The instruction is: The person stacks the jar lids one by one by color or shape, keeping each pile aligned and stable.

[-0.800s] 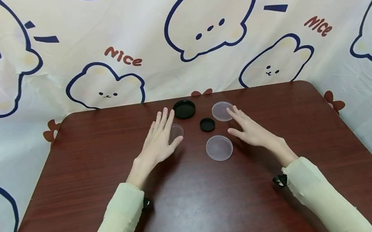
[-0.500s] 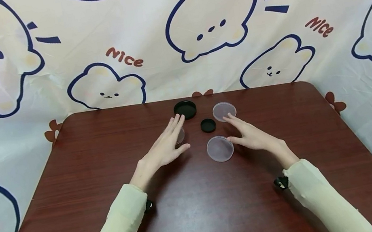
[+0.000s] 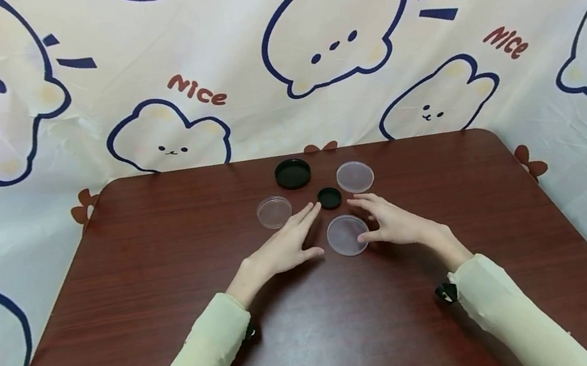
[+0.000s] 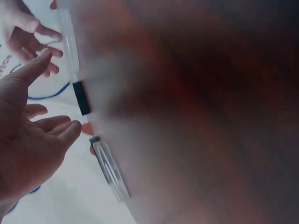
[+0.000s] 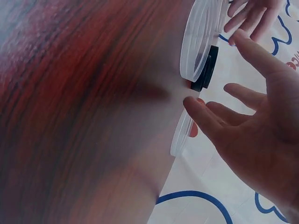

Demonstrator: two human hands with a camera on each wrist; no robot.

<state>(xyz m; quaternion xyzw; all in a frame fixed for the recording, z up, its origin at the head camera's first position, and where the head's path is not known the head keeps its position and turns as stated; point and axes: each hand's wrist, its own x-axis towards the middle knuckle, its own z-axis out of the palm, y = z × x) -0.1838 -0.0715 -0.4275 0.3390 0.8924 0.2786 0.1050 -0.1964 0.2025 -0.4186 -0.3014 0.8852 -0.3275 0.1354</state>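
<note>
In the head view my left hand (image 3: 289, 245) is held over the table, fingertips right at the small black round dish (image 3: 329, 198), thumb extended. My right hand (image 3: 401, 220) is opposite it, thumb tip overlapping the right rim of the front clear petri dish (image 3: 344, 234). Neither hand grips anything; the fingers are spread and slightly bent. A second clear petri dish (image 3: 272, 211) lies beyond the left hand, and a third clear petri dish (image 3: 355, 176) lies beyond the right fingers. Both wrist views show the hands (image 4: 28, 144) (image 5: 261, 116) with nothing in the fingers.
A larger black round dish (image 3: 293, 174) stands near the back edge of the brown wooden table (image 3: 190, 226). Behind the table hangs a pale cloth (image 3: 234, 37) with cartoon outlines.
My left hand has moved right and toward me, uncovering the left petri dish. The right hand has drawn slightly nearer, from the back-right dish to beside the front one. The dishes stay put.
</note>
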